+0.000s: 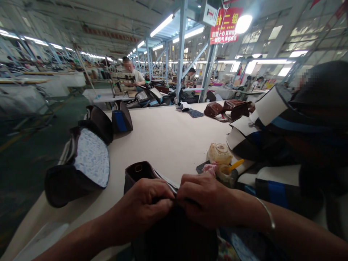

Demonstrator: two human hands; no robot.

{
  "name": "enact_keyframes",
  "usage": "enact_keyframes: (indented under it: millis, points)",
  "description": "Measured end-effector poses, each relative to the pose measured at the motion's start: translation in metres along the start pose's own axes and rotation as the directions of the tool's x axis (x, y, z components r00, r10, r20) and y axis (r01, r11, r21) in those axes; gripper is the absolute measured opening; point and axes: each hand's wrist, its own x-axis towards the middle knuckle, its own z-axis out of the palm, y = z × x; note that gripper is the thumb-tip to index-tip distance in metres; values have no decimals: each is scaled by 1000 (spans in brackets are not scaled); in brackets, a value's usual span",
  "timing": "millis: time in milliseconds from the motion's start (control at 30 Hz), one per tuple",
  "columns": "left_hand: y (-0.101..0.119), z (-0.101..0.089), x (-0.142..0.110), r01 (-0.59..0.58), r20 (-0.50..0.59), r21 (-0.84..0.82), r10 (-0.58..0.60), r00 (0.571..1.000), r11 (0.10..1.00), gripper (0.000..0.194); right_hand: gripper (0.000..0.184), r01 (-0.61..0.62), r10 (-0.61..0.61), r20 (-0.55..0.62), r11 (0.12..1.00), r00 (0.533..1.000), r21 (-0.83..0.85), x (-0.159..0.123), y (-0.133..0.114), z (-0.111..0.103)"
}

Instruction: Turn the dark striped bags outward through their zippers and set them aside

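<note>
At the near edge of the pale counter [163, 134], roughly midway between left and right, stands a dark bag [174, 237], its open top turned up and a small metal fitting [138, 168] showing on the inside of its far left wall. The left hand [150, 197] and the right hand [202, 197] meet at its rim, both with fingers curled closed and thumbs pressed in, pinching the edge between them; exactly what lies under the fingertips is too dark to tell. A thin bracelet [268, 214] circles the right wrist.

Just beyond the right hand sit a yellowish container [219, 154], a crumpled pink cloth [210, 168] and an open pot [225, 174] with a yellow handle [236, 165] leaning out of it. Farther right, dark and white pieces, one with a blue band [277, 194], are heaped up. Along the left side of the counter stand a bag with a pale blue patterned panel [92, 157], a dark bag piece [100, 123] behind it and a smaller one with a blue stripe [119, 120]. Brown leather pieces [230, 108] lie at the far right, near a dark patterned scrap [195, 113]. Beyond the far edge, a person in a light top [138, 75] sits at a machine.
</note>
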Motion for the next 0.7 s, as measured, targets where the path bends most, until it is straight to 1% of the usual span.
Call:
enact_keyframes:
  millis: [33, 67, 133, 167, 233, 300, 333, 367, 400, 433, 467, 500, 533, 567, 600, 667, 700]
  points:
    - [-1, -3, 0, 41, 48, -50, -39, 998, 998, 23, 11, 71, -69, 27, 995, 997, -75, -1, -1, -2]
    - [-3, -5, 0, 81, 95, -106, -71, 993, 991, 31, 14, 135, -128, 61, 981, 990, -141, -2, -2, -4]
    - [-6, -9, 1, 148, 167, -200, -115, 979, 968, 49, 21, 234, -212, 117, 944, 970, -233, -3, -4, -7]
    - [-8, -9, 2, 169, 194, -226, -126, 973, 959, 54, 22, 271, -245, 130, 927, 961, -258, -5, -5, -8]
    - [-12, -7, 3, 194, 251, -222, -136, 958, 956, 52, 22, 339, -309, 146, 898, 940, -279, -9, -8, -6]
    - [-13, -3, 4, 190, 290, -168, -136, 947, 967, 47, 21, 351, -329, 128, 900, 936, -260, -14, -9, -4]
    - [-11, 0, 3, 164, 285, -131, -121, 951, 978, 45, 20, 331, -317, 100, 920, 943, -211, -17, -10, -3]
    - [-9, 1, 2, 121, 264, -89, -94, 960, 989, 42, 19, 282, -276, 62, 951, 959, -125, -19, -10, -4]
    - [-5, 3, 0, 65, 239, -39, -53, 969, 997, 40, 20, 192, -192, 28, 981, 981, -10, -20, -10, -6]
    - [0, 4, -2, -4, 215, 16, 0, 977, 1000, 36, 23, 73, -74, 10, 990, 997, 117, -21, -11, -10]
    - [4, 5, -4, -78, 195, 74, 62, 979, 994, 34, 26, -53, 48, 30, 972, 998, 228, -19, -10, -15]
    - [8, 6, -6, -150, 184, 131, 125, 975, 980, 33, 28, -170, 154, 77, 937, 985, 305, -17, -9, -21]
    - [12, 7, -7, -209, 175, 187, 177, 969, 960, 32, 28, -261, 225, 142, 902, 964, 344, -14, -8, -28]
    - [14, 7, -7, -258, 168, 242, 222, 960, 935, 32, 26, -316, 252, 215, 881, 944, 354, -10, -7, -35]
    - [15, 7, -6, -299, 166, 295, 259, 951, 908, 32, 22, -333, 238, 284, 873, 929, 355, -6, -5, -40]
    - [16, 5, -2, -367, 180, 376, 321, 930, 851, 29, 13, -317, 165, 404, 883, 900, 346, 2, -5, -48]
    - [16, 3, 1, -403, 192, 400, 354, 915, 823, 27, 9, -295, 143, 422, 900, 895, 322, 6, -6, -51]
